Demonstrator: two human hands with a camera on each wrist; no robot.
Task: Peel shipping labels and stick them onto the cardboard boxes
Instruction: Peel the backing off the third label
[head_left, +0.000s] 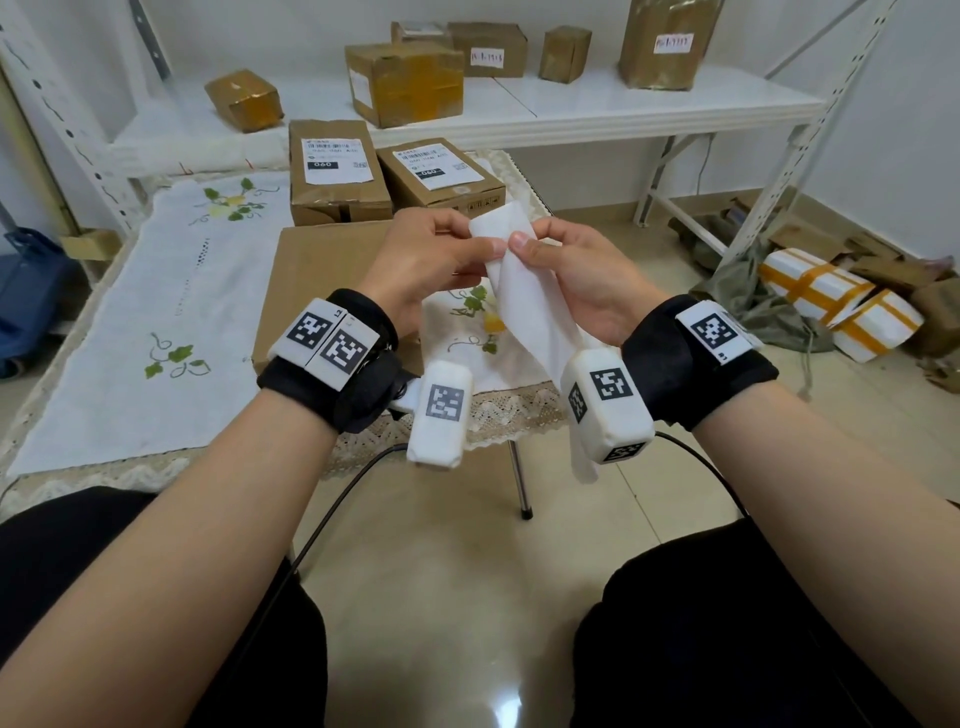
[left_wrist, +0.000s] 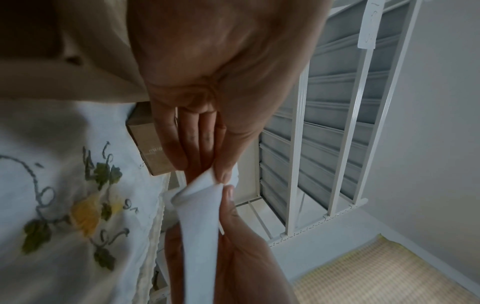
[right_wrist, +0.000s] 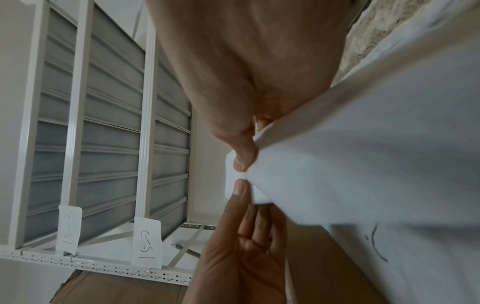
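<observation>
Storeroom shelving behind; cloth-covered table (head_left: 130, 322) carries a plain cardboard box (head_left: 311, 275), two labelled ones beyond; peeling step in hand, I judge; left hand (head_left: 431, 260) and right hand (head_left: 571, 270) pinch the label strip (head_left: 524, 306) at its top corner, thumbs nearly touching, above the box; next: separate label from backing.

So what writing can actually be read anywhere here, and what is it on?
"060": label on left box.
"060": label on right box.
"15-2": paper tag on shelf post.
"mua", partly hidden: small box.
Shelf box tags: too blurred.
</observation>
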